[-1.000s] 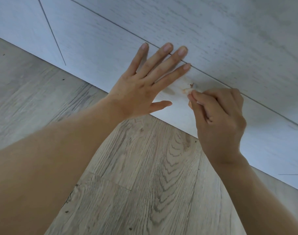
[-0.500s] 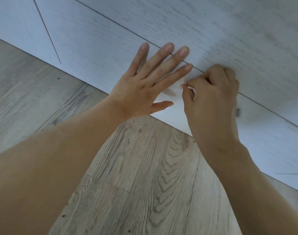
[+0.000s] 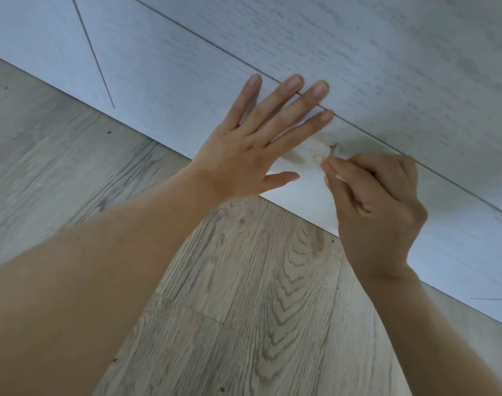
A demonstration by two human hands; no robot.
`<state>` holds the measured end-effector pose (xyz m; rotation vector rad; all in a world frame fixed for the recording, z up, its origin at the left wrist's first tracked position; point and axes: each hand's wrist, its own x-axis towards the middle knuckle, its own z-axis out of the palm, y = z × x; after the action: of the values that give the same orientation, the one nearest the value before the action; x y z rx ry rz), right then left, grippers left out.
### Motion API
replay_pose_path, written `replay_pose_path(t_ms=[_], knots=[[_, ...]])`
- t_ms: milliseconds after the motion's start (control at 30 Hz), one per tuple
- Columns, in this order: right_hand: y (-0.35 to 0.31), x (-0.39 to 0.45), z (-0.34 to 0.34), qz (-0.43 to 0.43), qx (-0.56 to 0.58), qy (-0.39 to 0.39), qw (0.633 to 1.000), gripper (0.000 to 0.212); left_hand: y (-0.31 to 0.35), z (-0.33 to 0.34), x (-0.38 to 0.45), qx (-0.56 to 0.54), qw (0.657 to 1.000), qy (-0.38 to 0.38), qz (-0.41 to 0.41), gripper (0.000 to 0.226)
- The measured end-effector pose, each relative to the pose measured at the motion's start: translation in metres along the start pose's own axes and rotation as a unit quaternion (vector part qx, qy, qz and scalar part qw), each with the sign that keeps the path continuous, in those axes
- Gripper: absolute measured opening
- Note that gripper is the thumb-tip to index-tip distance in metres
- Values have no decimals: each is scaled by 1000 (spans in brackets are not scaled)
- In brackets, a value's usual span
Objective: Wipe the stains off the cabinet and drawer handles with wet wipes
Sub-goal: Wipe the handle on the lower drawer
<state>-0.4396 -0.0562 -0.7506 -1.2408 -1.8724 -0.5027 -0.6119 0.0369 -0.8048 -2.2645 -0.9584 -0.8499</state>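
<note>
My left hand (image 3: 252,141) lies flat with spread fingers on the white wood-grain drawer front (image 3: 164,90) of the cabinet. Its fingertips reach the thin seam above that panel. Right of it, my right hand (image 3: 375,201) is curled round a small white wet wipe (image 3: 339,176), of which only a sliver shows between thumb and fingers. Just above the right thumb a small brownish stain (image 3: 329,145) marks the panel, beside a yellowish smear (image 3: 318,158). No handle is visible.
The grey-brown wood-plank floor (image 3: 244,295) fills the lower half and meets the cabinet's bottom edge along a diagonal line. A vertical seam (image 3: 92,52) splits the panels at upper left. The upper cabinet panel (image 3: 387,52) fills the top right.
My right hand went up over the stain to the seam half a second ago, and has now come back down and right, uncovering the stain again. The left hand has stayed flat in place.
</note>
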Motion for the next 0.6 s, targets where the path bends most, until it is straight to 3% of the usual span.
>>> replay_pose_path(t_ms=[600], knots=[[5,-8,-13,63,27,-7,998,4,3,-5,-1,-8,1000,0,-8,90]])
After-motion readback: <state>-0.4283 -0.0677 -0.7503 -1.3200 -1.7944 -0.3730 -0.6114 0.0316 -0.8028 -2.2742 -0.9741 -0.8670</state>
